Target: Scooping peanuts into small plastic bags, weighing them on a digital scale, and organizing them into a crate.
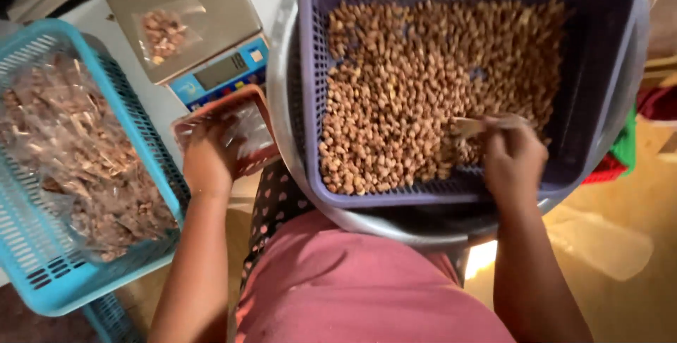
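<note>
head view, looking down from above: the right hand [513, 154], right of centre, is closed around a small pale scoop [471, 126] dug into brown nuts [423, 82] that fill a purple basket [310, 68] across the upper middle of the frame. the left hand [208, 156], left of centre, grips a clear plastic bag [248, 130] at its mouth, beside the basket. a filled bag [166, 31] sits on a scale [226, 71] at upper left; a blue basket [42, 272] of packed bags fills the left edge. risk, as it seems: nuts may spill between basket and bag, since the bag mouth looks slack. both forearms reach forward, wrists bent downward.
</note>
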